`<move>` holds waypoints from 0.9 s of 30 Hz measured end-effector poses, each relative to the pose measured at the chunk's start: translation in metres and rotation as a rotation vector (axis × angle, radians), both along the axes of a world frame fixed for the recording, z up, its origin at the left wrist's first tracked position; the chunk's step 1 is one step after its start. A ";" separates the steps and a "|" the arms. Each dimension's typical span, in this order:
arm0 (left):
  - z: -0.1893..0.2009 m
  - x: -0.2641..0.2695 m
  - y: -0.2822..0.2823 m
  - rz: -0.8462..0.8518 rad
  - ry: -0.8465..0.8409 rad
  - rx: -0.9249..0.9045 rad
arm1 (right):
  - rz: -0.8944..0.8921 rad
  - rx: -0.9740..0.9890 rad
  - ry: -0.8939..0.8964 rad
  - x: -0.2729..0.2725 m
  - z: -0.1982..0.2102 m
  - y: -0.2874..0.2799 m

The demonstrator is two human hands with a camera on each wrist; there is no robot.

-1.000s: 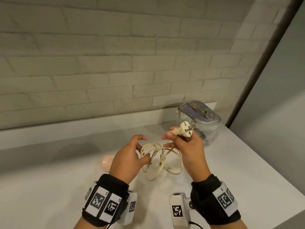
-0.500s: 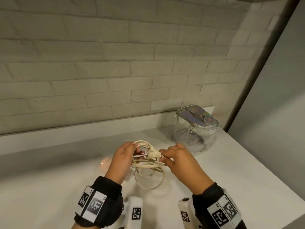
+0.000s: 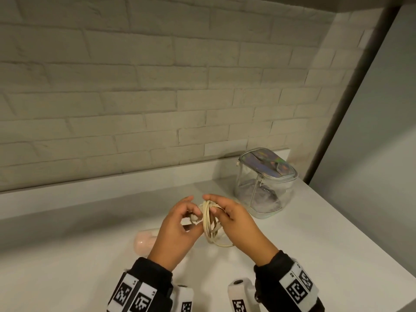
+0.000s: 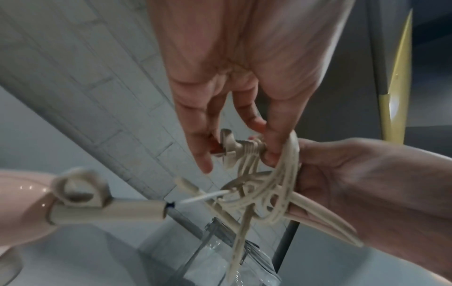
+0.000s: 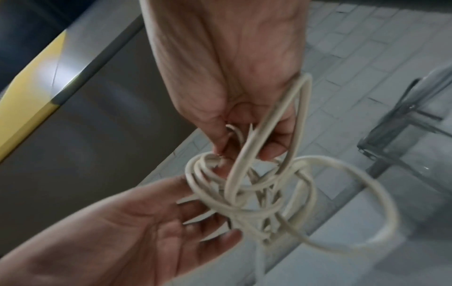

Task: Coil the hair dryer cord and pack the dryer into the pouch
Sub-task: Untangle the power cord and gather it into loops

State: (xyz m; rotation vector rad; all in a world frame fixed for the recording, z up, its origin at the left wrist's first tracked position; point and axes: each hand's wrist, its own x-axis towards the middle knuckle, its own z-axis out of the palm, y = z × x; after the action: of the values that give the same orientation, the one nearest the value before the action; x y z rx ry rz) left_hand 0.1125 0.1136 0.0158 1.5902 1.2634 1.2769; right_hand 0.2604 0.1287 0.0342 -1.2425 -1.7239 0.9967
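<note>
Both hands meet above the counter (image 3: 315, 233), just left of the clear pouch (image 3: 266, 184). The right hand (image 3: 238, 224) pinches the coiled cord (image 3: 208, 224), while the left hand (image 3: 177, 230), fingers curled, grips the plug (image 4: 231, 149). The pink dryer (image 3: 144, 240) lies left of the pouch, behind the left hand

The left hand (image 3: 177, 230) hides most of the pink dryer (image 3: 144, 240); the cord (image 4: 247, 195) loops blur in both wrist views.
</note>
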 end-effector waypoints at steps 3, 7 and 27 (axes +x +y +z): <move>0.001 -0.003 0.005 0.004 0.026 -0.007 | 0.127 -0.009 0.055 0.002 0.002 -0.010; 0.003 -0.006 0.010 0.068 0.312 -0.026 | 0.215 0.001 -0.008 -0.002 -0.002 -0.014; -0.026 -0.096 -0.004 0.072 0.164 -0.340 | -0.161 0.075 0.379 0.005 -0.017 0.019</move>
State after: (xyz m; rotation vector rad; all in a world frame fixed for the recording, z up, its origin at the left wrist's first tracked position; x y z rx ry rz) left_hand 0.0161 0.1094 -0.0104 1.4346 1.5592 0.9256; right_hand 0.2657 0.1474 0.0169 -1.0478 -1.3348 0.9890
